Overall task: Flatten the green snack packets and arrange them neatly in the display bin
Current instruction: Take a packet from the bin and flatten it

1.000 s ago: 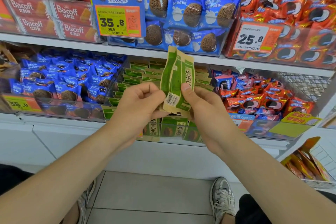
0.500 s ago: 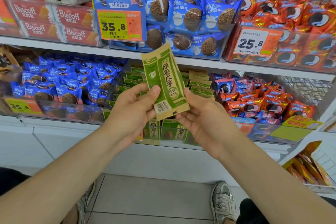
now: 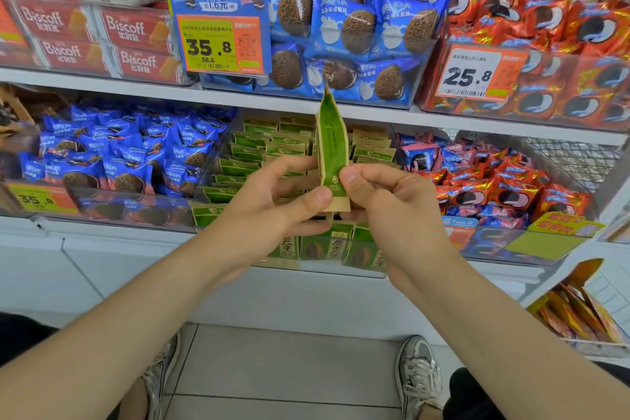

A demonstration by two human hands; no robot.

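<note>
1. The left grip (image 3: 272, 211) pinches the lower end of one green packet (image 3: 332, 143) between thumb and fingers.
2. The right grip (image 3: 392, 208) pinches the same end from the opposite side.
3. The packet stands upright and edge-on, rising above both grips.
4. Just behind the grips, the display bin (image 3: 341, 269) on the lower shelf holds rows of stacked packets (image 3: 259, 147).

Both hands: left hand (image 3: 272, 204), right hand (image 3: 385, 204) pinch upright green packet (image 3: 332, 143).
</note>
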